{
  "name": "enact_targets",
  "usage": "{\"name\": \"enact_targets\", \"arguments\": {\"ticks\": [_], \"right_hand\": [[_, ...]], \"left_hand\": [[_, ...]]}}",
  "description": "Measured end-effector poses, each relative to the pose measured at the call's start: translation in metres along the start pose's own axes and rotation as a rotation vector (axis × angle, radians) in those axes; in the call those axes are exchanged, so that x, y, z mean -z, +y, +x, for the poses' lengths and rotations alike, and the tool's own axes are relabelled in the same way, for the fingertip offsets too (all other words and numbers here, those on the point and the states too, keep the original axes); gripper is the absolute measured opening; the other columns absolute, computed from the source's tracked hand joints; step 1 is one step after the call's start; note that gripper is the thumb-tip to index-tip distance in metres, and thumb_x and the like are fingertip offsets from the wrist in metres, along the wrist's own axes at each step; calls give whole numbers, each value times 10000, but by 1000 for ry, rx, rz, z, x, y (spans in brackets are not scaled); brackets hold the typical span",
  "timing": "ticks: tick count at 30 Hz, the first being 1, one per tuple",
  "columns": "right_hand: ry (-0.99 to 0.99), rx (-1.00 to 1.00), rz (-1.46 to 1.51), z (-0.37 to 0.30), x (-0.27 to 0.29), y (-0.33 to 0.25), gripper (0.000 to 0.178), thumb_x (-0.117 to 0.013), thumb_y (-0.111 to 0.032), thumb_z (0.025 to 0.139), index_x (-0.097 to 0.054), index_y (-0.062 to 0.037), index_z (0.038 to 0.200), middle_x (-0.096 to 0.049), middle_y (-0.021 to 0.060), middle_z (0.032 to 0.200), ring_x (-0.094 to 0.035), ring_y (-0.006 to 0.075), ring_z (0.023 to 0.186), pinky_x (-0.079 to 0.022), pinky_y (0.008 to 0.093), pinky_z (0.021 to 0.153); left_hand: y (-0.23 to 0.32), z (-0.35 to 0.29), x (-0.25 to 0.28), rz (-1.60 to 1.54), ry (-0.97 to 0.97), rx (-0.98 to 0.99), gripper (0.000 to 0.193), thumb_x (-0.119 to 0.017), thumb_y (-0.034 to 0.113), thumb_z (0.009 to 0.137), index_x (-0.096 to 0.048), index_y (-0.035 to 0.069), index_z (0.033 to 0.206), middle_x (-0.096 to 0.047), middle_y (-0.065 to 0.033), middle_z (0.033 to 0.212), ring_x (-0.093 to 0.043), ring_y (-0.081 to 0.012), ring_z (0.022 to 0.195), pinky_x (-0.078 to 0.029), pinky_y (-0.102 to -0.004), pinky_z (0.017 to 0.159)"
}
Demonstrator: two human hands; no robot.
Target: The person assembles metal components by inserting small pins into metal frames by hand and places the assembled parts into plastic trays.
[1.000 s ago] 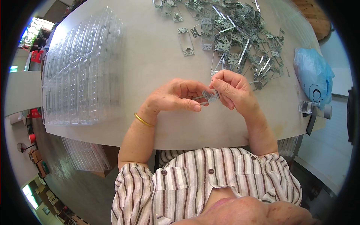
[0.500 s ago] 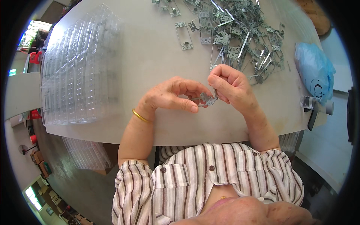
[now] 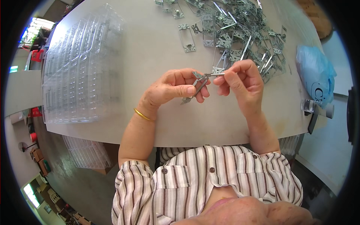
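Note:
My left hand [image 3: 173,85] grips a small grey metal bracket frame [image 3: 201,85] between thumb and fingers, in front of my chest above the table. The bracket tilts, its lower end sticking out below my thumb. My right hand [image 3: 245,86] is closed in a pinch on a thin metal rod [image 3: 217,74] whose left end meets the upper part of the bracket. Whether the rod belongs to the bracket or is a separate piece, I cannot tell. Just beyond my hands spreads a tangled heap of similar metal brackets [image 3: 234,39].
Stacked clear plastic trays [image 3: 80,71] stand on the table's left. One loose bracket [image 3: 186,38] lies left of the heap. On the right edge are a blue plastic bag [image 3: 315,75] and a clear cup-like container [image 3: 309,106]. More clear trays [image 3: 88,152] sit below the table.
The bracket has turned in my left hand and now slants downward. My right hand has shifted right, and the rod has swung from upright to nearly level.

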State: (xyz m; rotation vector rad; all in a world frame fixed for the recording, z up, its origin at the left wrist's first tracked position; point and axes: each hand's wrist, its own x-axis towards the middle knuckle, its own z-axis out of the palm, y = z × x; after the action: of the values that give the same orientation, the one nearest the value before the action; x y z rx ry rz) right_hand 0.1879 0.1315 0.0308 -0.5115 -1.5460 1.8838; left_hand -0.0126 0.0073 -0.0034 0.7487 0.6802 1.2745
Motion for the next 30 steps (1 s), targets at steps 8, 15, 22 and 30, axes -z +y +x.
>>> {"name": "enact_targets", "arguments": {"ticks": [8,15,22,30], "right_hand": [[-62,407,-368,-5,-1,20,144,-669,42,931,-570,-19,1018,-715,90,890,-695,113,720,-555,238,590],[-188,664,-657,5,-5,14,222,-723,53,867,-576,-43,1002,-689,89,806,-695,176,650,-529,276,526],[-166,754,-708,3,-4,19,238,-740,35,852,-578,-48,1004,-682,84,811,-670,210,616,-505,298,504],[-42,442,-410,-5,-3,15,132,-645,-4,955,-524,-19,1005,-687,139,972,-578,69,635,-484,229,561]], "left_hand": [[-5,0,1,-10,30,-26,489,-729,202,899,-567,-57,1280,-695,-225,1067,-723,-328,912,-556,-424,859],[-1,-1,-1,-5,-8,30,446,-743,145,906,-562,-28,1275,-705,-195,1100,-715,-281,986,-555,-382,888],[2,1,-5,82,58,87,528,-770,73,850,-542,-53,1310,-718,-165,1076,-720,-297,1004,-553,-379,908],[-9,4,5,68,153,-238,493,-753,120,889,-553,68,1336,-655,-169,1266,-613,-319,1236,-475,-439,1062]]}}
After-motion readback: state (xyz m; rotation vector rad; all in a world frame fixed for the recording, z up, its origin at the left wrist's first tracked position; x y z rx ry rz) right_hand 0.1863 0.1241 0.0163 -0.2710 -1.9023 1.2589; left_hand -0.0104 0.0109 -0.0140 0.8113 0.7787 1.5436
